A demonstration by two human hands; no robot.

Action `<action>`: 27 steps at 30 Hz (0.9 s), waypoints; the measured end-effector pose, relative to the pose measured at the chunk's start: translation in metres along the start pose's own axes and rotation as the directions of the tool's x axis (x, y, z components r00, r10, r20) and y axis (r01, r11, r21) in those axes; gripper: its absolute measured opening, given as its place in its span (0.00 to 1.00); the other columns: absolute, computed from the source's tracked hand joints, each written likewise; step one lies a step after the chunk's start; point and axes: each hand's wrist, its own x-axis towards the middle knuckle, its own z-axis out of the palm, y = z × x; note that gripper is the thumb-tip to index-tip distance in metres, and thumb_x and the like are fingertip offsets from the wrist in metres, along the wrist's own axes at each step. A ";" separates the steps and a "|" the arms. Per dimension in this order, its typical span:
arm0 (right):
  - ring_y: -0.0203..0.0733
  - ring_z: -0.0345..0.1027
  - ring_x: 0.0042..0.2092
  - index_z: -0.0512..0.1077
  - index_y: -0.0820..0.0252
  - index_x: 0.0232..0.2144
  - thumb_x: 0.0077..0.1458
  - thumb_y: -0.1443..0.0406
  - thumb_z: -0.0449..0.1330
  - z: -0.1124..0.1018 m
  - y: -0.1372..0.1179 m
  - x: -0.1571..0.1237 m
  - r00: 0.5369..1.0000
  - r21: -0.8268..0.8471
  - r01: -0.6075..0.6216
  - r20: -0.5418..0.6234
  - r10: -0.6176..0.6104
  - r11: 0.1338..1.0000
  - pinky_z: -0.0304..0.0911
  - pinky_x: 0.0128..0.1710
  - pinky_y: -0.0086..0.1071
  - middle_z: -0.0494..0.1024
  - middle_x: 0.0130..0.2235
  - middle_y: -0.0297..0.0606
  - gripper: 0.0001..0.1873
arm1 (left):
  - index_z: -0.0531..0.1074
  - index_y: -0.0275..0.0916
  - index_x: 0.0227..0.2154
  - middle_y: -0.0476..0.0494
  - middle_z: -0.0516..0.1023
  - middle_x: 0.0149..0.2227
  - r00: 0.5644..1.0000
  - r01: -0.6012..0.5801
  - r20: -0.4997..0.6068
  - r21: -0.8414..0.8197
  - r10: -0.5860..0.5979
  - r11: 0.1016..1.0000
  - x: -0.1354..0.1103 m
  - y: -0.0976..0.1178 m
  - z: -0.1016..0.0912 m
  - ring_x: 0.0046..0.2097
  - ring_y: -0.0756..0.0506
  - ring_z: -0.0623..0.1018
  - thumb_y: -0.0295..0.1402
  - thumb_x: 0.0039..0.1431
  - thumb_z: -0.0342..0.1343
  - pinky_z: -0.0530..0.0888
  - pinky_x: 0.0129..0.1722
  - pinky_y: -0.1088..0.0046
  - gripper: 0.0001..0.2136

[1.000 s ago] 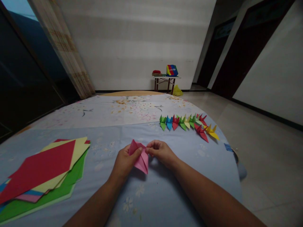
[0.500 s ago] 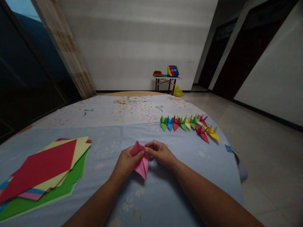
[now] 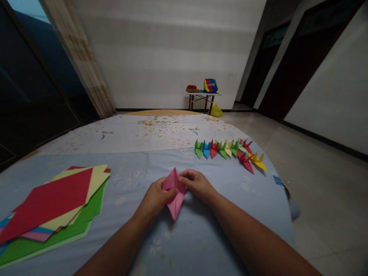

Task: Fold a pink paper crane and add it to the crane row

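Note:
A pink sheet of origami paper [image 3: 176, 205], folded into a narrow diamond, is held between both hands above the blue cloth. My left hand [image 3: 156, 197] grips its left side, thumb lying across the front. My right hand [image 3: 198, 184] pinches the upper right edge between thumb and fingers. The diamond's tips point up and down. Beyond, to the right, several folded paper cranes [image 3: 213, 149] in green, blue, red and yellow stand in a row.
A stack of coloured paper sheets [image 3: 57, 195], red on top, lies at the left. The round table bears a flowered cloth [image 3: 161, 130]. Against the far wall is a small table [image 3: 203, 94] with a colourful box [image 3: 211, 86]; a yellow bag [image 3: 216, 110] sits beside it.
The pink paper has turned more upright and opened into a wider diamond facing me. My right hand has shifted slightly along its upper right edge.

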 end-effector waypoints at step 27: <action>0.29 0.58 0.24 0.71 0.65 0.23 0.37 0.56 0.67 -0.001 -0.002 0.000 0.999 0.096 -0.032 0.004 0.031 0.995 0.54 0.27 0.26 0.70 0.22 0.30 0.17 | 0.70 0.33 0.32 0.49 0.71 0.24 0.988 -0.039 0.153 0.184 0.011 0.982 -0.001 -0.004 0.001 0.24 0.50 0.69 0.29 0.42 0.55 0.64 0.24 0.76 0.11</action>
